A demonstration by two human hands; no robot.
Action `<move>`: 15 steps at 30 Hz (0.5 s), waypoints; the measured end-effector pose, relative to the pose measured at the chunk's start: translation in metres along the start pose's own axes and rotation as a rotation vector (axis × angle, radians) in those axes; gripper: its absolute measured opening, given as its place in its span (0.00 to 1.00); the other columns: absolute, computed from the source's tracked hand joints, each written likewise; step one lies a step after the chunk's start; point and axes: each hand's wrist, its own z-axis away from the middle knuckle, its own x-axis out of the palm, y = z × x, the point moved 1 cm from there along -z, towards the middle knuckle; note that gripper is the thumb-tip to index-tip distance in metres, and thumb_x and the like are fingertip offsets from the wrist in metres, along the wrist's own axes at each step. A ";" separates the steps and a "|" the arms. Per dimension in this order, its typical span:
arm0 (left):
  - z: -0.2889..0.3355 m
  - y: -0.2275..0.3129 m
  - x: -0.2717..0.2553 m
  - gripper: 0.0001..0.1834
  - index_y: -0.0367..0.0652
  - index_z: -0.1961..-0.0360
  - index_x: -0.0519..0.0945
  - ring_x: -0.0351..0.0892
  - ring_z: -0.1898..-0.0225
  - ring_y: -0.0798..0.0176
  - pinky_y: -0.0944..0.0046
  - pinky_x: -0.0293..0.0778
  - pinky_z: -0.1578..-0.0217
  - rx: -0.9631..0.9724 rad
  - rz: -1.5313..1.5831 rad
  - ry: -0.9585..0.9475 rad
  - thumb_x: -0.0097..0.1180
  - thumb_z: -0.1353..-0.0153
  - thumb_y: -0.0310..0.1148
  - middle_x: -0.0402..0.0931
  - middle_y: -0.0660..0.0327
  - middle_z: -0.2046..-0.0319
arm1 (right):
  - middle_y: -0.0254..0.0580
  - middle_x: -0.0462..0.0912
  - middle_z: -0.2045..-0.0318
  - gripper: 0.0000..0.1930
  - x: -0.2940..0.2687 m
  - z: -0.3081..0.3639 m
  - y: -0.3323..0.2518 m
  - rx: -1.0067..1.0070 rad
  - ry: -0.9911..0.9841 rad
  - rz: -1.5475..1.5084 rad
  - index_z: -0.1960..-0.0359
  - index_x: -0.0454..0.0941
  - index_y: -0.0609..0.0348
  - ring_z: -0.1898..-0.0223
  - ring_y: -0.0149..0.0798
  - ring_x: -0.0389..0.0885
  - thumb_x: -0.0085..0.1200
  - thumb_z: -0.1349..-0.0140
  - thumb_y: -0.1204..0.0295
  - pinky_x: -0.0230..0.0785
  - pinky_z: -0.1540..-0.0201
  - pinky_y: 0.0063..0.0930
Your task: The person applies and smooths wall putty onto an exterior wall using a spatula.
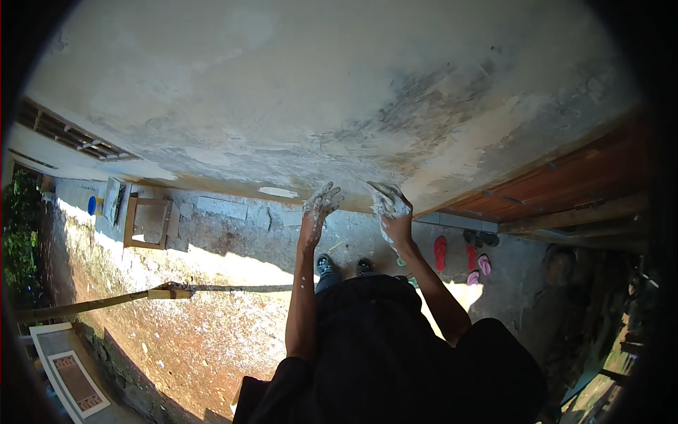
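White, pasty smears coat both of my hands. My left hand (321, 203) is raised in front of the wall's lower part, its fingers stretched up and a little apart, with nothing seen in it. Close by on the right, my right hand (393, 206) points its fingers toward the left one, and a gap separates the two. Its fingers look extended; the palm side is hidden. Beyond them spreads the pale wall (233, 92), patchy with grey and white coating and dark stains at the upper right. Whether either hand touches it, I cannot tell.
A reddish-brown wooden door (558, 180) is at the right, with red slippers (440, 253) and pink slippers (484, 264) on the floor nearby. To the left are a wooden-framed piece (148, 222), a blue bucket (92, 205) and a long wooden pole (99, 307). A vent grille (74, 134) interrupts the wall.
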 end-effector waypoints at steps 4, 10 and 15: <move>0.040 -0.016 -0.034 0.22 0.26 0.55 0.66 0.70 0.54 0.53 0.59 0.63 0.51 0.021 -0.023 0.268 0.33 0.39 0.37 0.70 0.44 0.59 | 0.42 0.73 0.56 0.22 0.014 -0.014 -0.057 -0.617 -0.307 0.472 0.59 0.74 0.59 0.51 0.43 0.69 0.53 0.62 0.81 0.56 0.48 0.39; 0.088 -0.010 -0.073 0.16 0.31 0.60 0.71 0.72 0.62 0.62 0.66 0.67 0.56 0.204 0.000 0.432 0.38 0.40 0.33 0.74 0.55 0.64 | 0.39 0.71 0.52 0.22 0.065 -0.015 -0.082 -0.793 -0.522 0.392 0.57 0.74 0.54 0.48 0.42 0.65 0.54 0.61 0.76 0.52 0.46 0.42; 0.116 0.019 -0.114 0.24 0.29 0.50 0.63 0.67 0.51 0.56 0.62 0.62 0.48 0.291 0.008 0.548 0.33 0.39 0.39 0.64 0.49 0.50 | 0.40 0.72 0.55 0.22 0.126 0.004 -0.078 -0.768 -0.673 0.320 0.58 0.74 0.56 0.51 0.43 0.67 0.52 0.62 0.80 0.54 0.48 0.41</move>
